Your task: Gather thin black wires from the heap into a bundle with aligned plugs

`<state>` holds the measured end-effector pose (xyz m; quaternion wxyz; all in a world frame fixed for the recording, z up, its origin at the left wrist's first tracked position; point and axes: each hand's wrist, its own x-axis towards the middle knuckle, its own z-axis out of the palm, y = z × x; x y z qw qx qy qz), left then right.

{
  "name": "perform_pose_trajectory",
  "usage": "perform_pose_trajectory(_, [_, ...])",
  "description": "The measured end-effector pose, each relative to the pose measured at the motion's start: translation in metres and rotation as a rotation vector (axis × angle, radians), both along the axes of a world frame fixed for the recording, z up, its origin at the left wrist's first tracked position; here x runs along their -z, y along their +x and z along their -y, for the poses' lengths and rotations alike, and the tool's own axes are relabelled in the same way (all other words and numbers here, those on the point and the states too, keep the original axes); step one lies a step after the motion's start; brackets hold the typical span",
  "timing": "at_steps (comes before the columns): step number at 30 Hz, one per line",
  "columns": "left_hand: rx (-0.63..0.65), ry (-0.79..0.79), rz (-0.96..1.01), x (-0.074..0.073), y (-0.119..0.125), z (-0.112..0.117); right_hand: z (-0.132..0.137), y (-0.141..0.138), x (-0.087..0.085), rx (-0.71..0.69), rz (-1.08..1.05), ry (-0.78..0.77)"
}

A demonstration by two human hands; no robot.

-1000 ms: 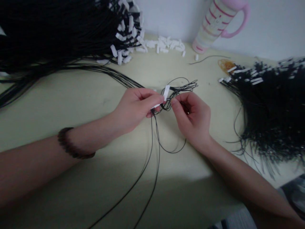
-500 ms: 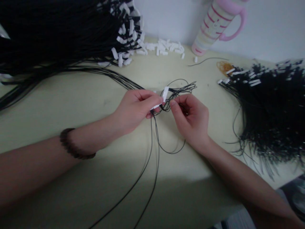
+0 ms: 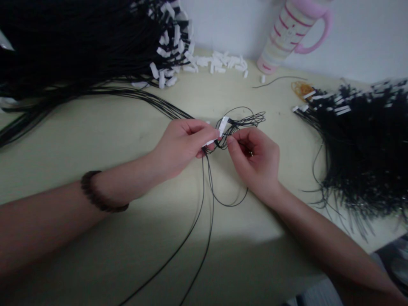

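My left hand (image 3: 181, 144) pinches a white plastic tab (image 3: 208, 143) between thumb and fingers, with thin black wires running through the grip. A second white tab (image 3: 223, 126) stands up just past my left fingertips, among a small tangle of black wires (image 3: 237, 125). My right hand (image 3: 255, 159) sits close beside it, its fingers curled and pinching some of those wires. Long wire loops (image 3: 207, 204) hang down toward me from between my hands. A dark beaded bracelet (image 3: 98, 197) circles my left wrist.
A large bundle of black wires with white ends (image 3: 79, 42) lies at the back left, and another (image 3: 360, 148) lies at the right. Loose white tabs (image 3: 216, 61) sit by the wall. A pink-striped handled tumbler (image 3: 282, 38) stands behind, near an orange coil (image 3: 301, 90).
My right hand has shifted slightly down and its fingers have curled tighter. The upright white tab leans a little further right. My left hand has barely moved.
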<state>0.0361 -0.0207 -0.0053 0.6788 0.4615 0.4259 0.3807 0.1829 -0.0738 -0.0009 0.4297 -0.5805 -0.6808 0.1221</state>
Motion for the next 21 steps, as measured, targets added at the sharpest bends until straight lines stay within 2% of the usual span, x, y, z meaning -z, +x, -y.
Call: perform_pose_trajectory(21, [0.051,0.019,0.037,0.0024,-0.0008,-0.0023,-0.0012,-0.0005,0.0039,0.003,-0.012,-0.015])
